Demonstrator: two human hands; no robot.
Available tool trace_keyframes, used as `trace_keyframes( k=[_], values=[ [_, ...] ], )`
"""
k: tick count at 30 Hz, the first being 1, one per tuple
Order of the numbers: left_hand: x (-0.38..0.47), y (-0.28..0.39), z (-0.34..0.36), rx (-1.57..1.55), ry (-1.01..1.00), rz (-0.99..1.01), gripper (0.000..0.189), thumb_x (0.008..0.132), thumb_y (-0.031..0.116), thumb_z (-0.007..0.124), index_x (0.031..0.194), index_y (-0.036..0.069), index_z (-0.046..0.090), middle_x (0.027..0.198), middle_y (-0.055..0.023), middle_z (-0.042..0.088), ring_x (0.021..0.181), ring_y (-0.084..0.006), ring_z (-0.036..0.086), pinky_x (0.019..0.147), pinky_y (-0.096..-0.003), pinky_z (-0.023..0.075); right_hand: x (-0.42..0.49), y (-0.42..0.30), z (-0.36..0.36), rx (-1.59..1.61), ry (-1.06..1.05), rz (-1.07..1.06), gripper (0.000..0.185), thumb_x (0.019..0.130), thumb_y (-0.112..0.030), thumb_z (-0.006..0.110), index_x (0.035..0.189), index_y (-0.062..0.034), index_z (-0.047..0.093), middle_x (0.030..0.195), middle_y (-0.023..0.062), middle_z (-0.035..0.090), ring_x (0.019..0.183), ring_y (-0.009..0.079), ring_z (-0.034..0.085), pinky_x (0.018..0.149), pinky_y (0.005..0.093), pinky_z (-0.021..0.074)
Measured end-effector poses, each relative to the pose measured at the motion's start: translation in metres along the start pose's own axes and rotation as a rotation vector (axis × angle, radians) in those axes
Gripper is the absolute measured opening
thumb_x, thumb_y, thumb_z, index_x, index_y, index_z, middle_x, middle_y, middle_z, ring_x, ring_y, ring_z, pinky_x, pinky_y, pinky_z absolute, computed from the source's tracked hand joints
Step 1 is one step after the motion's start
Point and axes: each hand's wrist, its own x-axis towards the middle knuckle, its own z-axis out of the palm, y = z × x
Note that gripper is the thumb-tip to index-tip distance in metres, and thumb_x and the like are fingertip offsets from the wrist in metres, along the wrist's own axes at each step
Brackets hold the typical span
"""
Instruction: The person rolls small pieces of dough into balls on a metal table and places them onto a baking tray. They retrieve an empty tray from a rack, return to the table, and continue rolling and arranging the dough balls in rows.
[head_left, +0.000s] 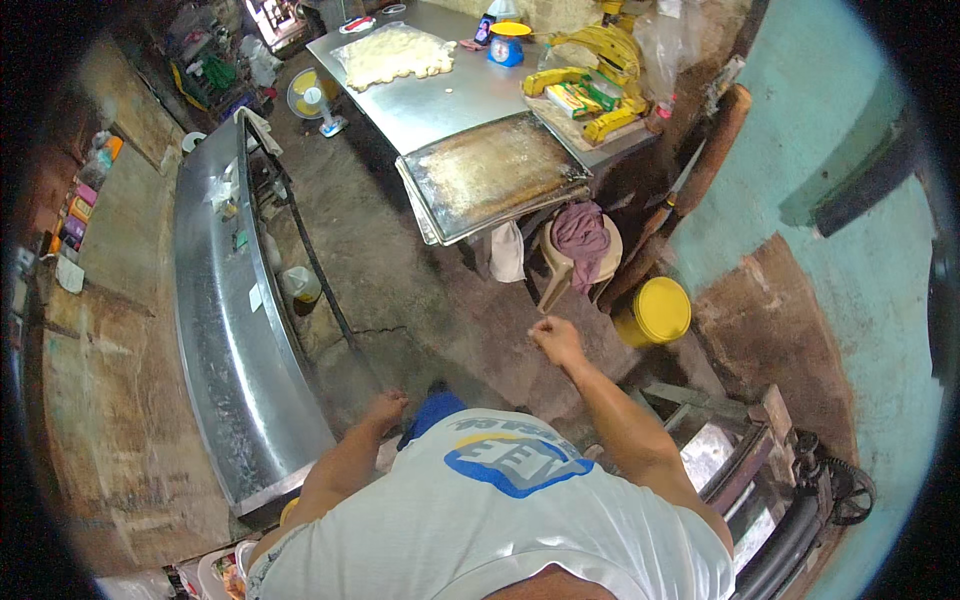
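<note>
Over the concrete floor, my left hand (387, 409) hangs low near the end of the long metal counter (247, 360), its fingers curled and blurred. My right hand (555, 339) is raised in front of me, loosely bent with fingertips close together, and no object shows in it. Beyond it are a plastic stool (556, 259) with a purple cloth (580, 236) on it and a yellow lidded bucket (661, 310). Stained baking trays (499, 174) lie stacked on the near end of a steel table (420, 112). Pale dough pieces (397, 54) cover the table's far end.
A blue scale (505, 51) with a yellow pan and a wooden board (577, 127) with yellow-handled items stand on the table. A fan (309, 97) is on the floor. At my right is a roller machine (780, 525) with a gear wheel. A jug (301, 285) sits by the counter.
</note>
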Motion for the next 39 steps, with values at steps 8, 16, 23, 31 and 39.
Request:
trace_keyframes(
  k=[8,16,23,31,39],
  values=[
    [0.123,0.029,-0.056,0.147,-0.178,-0.218,0.036,0.093,0.021,0.075,0.120,-0.003,0.070,0.116,-0.0147,0.073,0.104,-0.0247,0.069,0.082,-0.0414,0.0565,0.143,-0.079,0.085,0.276,-0.022,0.226,0.039,0.093,-0.039,0.080,0.096,-0.0017,0.069,0.082,0.0099,0.069,0.064,0.0145,0.065,0.051,0.0346,0.0496],
    [0.338,0.099,-0.148,0.252,-0.038,0.076,0.025,0.102,0.026,0.065,0.108,0.001,0.067,0.075,-0.0055,0.062,0.059,-0.0183,0.056,0.053,-0.0362,0.0472,0.229,-0.139,0.134,0.610,0.321,0.577,0.044,0.095,-0.038,0.081,0.104,-0.0028,0.056,0.091,0.0082,0.062,0.070,0.0171,0.063,0.052,0.0331,0.0556],
    [0.392,0.217,-0.151,0.171,-0.139,0.206,0.017,0.101,0.023,0.070,0.102,0.007,0.069,0.078,-0.0015,0.063,0.064,-0.0147,0.058,0.056,-0.0319,0.0442,0.242,-0.147,0.147,0.593,0.464,0.649,0.033,0.096,-0.027,0.080,0.096,-0.0012,0.059,0.088,0.0103,0.064,0.067,0.0193,0.063,0.053,0.0357,0.0575],
    [0.378,0.275,-0.139,0.091,-0.146,0.151,0.011,0.099,0.017,0.071,0.099,0.006,0.069,0.075,-0.0012,0.061,0.062,-0.0116,0.054,0.059,-0.0293,0.0443,0.197,-0.084,0.113,0.558,0.683,0.674,0.016,0.095,-0.015,0.077,0.091,-0.0053,0.064,0.082,0.0066,0.063,0.070,0.0192,0.059,0.058,0.0397,0.0510],
    [0.401,0.331,-0.145,-0.208,0.078,0.381,0.025,0.100,0.019,0.068,0.116,0.001,0.073,0.097,-0.0035,0.072,0.088,-0.0138,0.066,0.080,-0.0296,0.0527,0.083,-0.024,0.059,0.754,1.190,0.705,0.014,0.100,-0.015,0.064,0.087,-0.0098,0.062,0.091,-0.0003,0.058,0.089,0.0181,0.053,0.086,0.0389,0.0446]
  ],
)
